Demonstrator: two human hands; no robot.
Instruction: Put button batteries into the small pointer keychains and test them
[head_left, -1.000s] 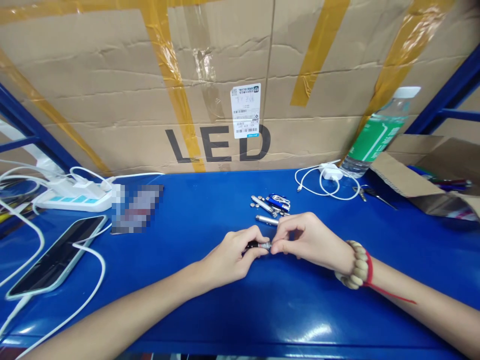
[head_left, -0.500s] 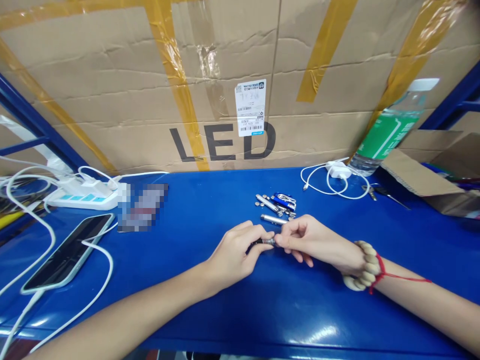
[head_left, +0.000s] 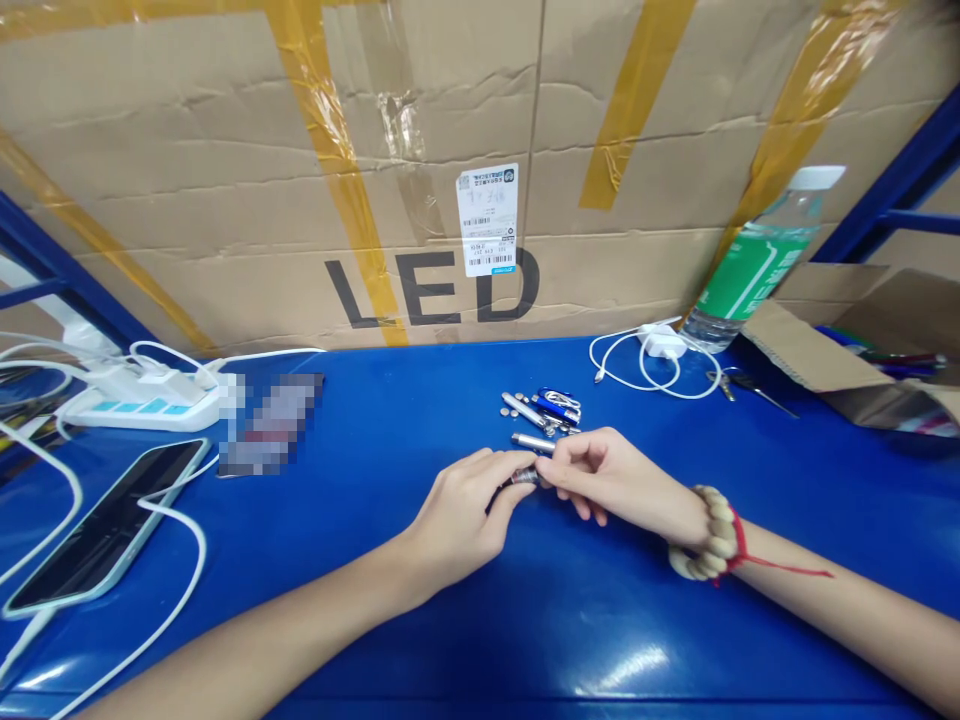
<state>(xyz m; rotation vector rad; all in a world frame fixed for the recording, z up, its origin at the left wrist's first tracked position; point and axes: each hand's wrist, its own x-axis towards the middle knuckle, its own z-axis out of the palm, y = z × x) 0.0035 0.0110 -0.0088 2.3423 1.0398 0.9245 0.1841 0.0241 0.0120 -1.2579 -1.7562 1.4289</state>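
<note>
In front of me my left hand (head_left: 461, 515) pinches a small dark tube with a metallic end (head_left: 524, 477) between thumb and fingers. My right hand (head_left: 607, 475), with a bead bracelet (head_left: 709, 540) and red string at its wrist, has its thumb and fingertips closed at the tube's right end. Fingers hide most of the tube; whether anything else sits in the right fingertips I cannot make out. Just beyond the hands lie a silver tube (head_left: 532, 442), another silver tube (head_left: 523, 410), a blue object with a metal clip (head_left: 559, 405) and several button cells (head_left: 505, 412).
A large cardboard box (head_left: 247, 230) stands behind the blue table (head_left: 420, 420). To the left are a power strip (head_left: 142, 405), a phone (head_left: 112, 525) and white cables. At the right stand a water bottle (head_left: 757, 260), a charger (head_left: 664, 342), keys (head_left: 724, 385) and an open carton (head_left: 810, 355).
The whole view has shifted slightly, so things sit a little further left. Both hands stay together at the tube; my right fingertips are a bit closer to my left hand.
</note>
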